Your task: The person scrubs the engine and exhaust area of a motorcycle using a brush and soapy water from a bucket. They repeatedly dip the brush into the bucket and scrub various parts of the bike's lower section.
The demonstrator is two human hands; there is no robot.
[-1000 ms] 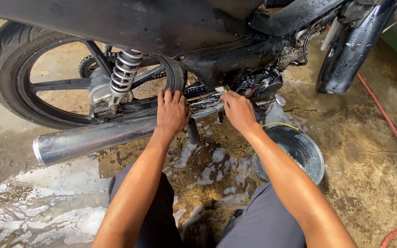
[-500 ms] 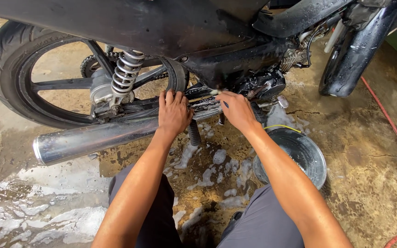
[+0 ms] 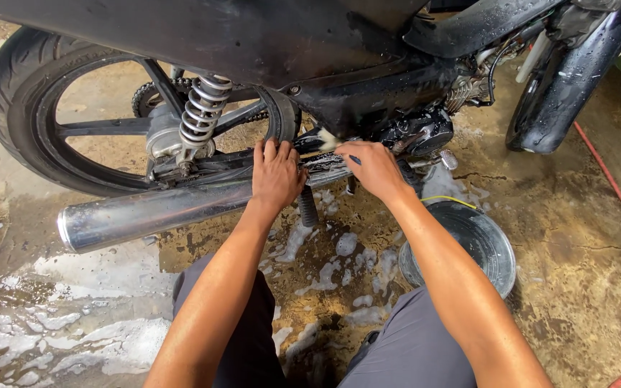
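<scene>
Chrome exhaust pipe (image 3: 152, 212) gripped as before, right hand (image 3: 375, 169) unmoved

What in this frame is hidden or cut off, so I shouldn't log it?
Head view:
- Tool in the right hand: mostly hidden by the hand; only a pale tip shows.
- Left hand palm and its contact with the exhaust pipe: hidden beneath the hand.
- Front wheel: cut off by the edge.
- Bucket contents: unclear.

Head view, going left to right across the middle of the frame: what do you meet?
Rear wheel → exhaust pipe → coil shock absorber → left hand → right hand → metal basin → black front fender → red hose.
</scene>
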